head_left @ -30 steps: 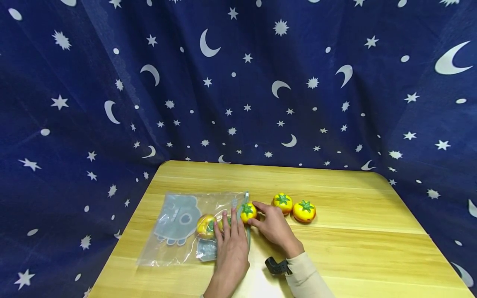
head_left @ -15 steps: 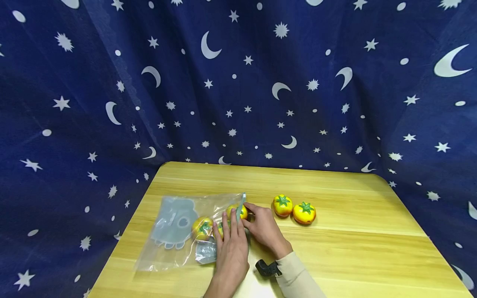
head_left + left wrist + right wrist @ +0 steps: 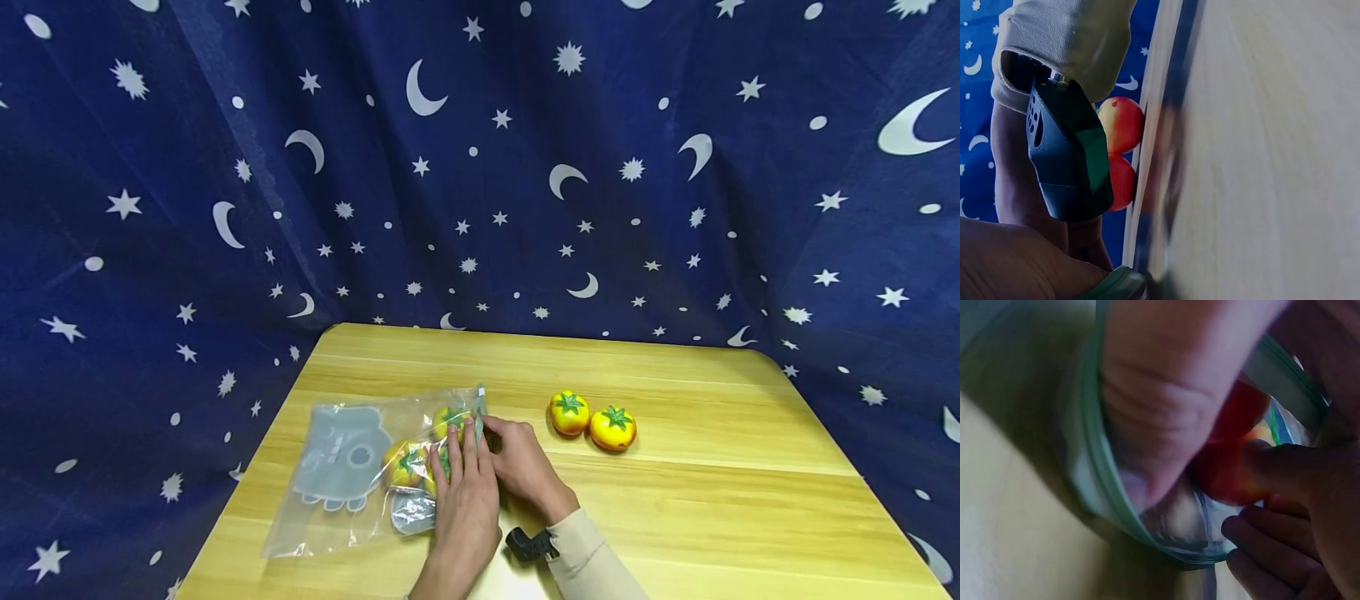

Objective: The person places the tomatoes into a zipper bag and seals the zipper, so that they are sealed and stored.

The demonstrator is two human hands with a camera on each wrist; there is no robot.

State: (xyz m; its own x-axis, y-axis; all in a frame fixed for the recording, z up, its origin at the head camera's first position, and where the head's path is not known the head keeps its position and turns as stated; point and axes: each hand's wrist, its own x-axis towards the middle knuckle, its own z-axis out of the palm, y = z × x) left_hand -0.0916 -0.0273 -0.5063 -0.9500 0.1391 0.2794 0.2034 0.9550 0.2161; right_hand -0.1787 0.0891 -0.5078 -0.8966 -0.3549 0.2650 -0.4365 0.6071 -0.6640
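Note:
A clear zip bag (image 3: 285, 533) printed with a blue-grey cartoon shape lies on the table, its mouth facing right. Several yellow-red toy tomatoes (image 3: 406, 463) with green leaf tops are inside. My left hand (image 3: 467, 504) rests on the bag near its mouth, fingers straight and spread. In the right wrist view, its thumb (image 3: 1160, 406) lies inside the green zip edge (image 3: 1100, 462). My right hand (image 3: 525, 468) reaches into the mouth; there its thumb and curled fingers hold a toy tomato (image 3: 1225, 475). From the head view, the right fingertips are hidden behind the bag's edge.
Two more toy tomatoes, one (image 3: 569, 413) touching the other (image 3: 612, 428), sit on the wooden table (image 3: 712, 500) to the right of the hands. A dark blue curtain (image 3: 510, 183) with moons and stars hangs behind the table. A black device (image 3: 528, 545) is on the right wrist.
My right hand has moved left and carried a toy tomato from the bag's mouth to inside it. The bag has shifted slightly left. The left hand has stayed nearly in place.

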